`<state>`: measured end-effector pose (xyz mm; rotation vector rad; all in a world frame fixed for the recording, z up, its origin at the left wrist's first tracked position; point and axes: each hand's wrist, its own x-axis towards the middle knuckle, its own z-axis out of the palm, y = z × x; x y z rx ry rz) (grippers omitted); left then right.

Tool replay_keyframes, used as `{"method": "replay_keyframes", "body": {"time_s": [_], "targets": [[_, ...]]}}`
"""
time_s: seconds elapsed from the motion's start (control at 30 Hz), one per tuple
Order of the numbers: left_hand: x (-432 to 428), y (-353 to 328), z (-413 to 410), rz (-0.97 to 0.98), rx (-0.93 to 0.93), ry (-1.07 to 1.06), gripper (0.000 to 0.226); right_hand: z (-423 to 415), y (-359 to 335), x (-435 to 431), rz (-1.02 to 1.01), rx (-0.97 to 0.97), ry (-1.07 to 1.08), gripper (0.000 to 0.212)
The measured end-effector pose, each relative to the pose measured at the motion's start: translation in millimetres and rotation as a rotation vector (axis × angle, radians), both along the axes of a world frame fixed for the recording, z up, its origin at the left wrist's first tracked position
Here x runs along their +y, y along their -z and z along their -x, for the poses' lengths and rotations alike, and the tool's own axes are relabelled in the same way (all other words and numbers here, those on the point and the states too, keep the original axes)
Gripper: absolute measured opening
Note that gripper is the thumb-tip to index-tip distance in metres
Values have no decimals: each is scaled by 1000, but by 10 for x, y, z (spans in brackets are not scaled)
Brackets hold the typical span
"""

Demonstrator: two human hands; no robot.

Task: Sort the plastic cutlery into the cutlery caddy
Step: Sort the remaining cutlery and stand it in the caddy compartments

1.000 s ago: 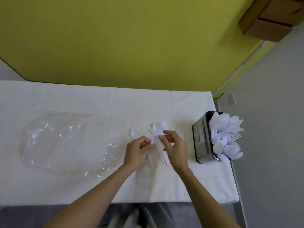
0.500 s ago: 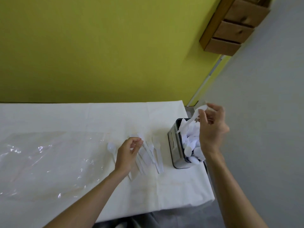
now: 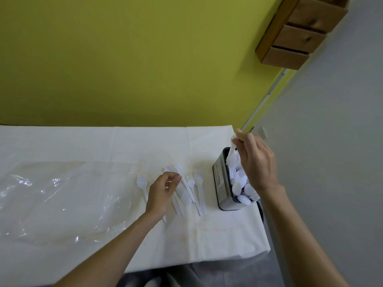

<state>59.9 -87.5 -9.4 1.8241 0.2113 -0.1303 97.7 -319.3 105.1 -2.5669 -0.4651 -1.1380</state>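
Observation:
A dark cutlery caddy (image 3: pixel 220 179) stands near the table's right edge, packed with white plastic spoons and forks. My right hand (image 3: pixel 258 162) hovers over it, pinching one white cutlery piece (image 3: pixel 231 149) by its handle, its lower end among the pieces at the caddy's far end. Loose white forks and spoons (image 3: pixel 191 191) lie on the cloth left of the caddy. My left hand (image 3: pixel 162 192) rests on that pile with fingers curled; whether it grips a piece I cannot tell. A single spoon (image 3: pixel 142 183) lies further left.
A crumpled clear plastic bag (image 3: pixel 60 199) covers the left part of the white tablecloth (image 3: pixel 217 241). The table ends just right of the caddy and at the near side. A yellow wall is behind; wooden drawers (image 3: pixel 298 36) hang at the upper right.
My right hand lifted a piece from the pile, carried it right over the caddy and has lowered it towards the pieces there. My left hand stayed at the pile. The view swung right.

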Motion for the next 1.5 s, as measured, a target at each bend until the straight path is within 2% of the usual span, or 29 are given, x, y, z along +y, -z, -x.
{"method": "replay_keyframes", "body": {"time_s": [0.13, 0.23, 0.4, 0.53, 0.77, 0.9, 1.1, 1.33, 1.43, 1.5], "targets": [[1, -7, 52, 3, 2, 6, 20, -42, -43, 39, -48, 77, 7, 13], [17, -20, 57, -2, 0, 12, 18, -52, -184, 22, -183, 122, 33, 15], [41, -32, 69, 0, -8, 13, 14, -29, -488, -170, -319, 85, 84, 17], [23, -17, 103, 11, 0, 30, 16, -12, -336, -215, -319, 65, 100, 18], [3, -26, 128, 1, -7, 47, 18, 179, 240, -233, -293, 324, 177, 18], [35, -28, 141, 0, -19, 43, 19, 129, 193, -251, -243, 318, 208, 13], [50, -31, 182, 19, -10, 51, 14, 34, 99, -341, -187, 216, 55, 11], [116, -35, 152, 15, -20, 40, 16, 23, -33, -395, -143, 327, 75, 9], [134, -20, 153, 10, -15, 40, 16, 109, -26, -328, -223, 324, 130, 9], [147, 1, 158, 10, -6, 40, 16, 125, -51, -291, -420, 306, 197, 10]]}}
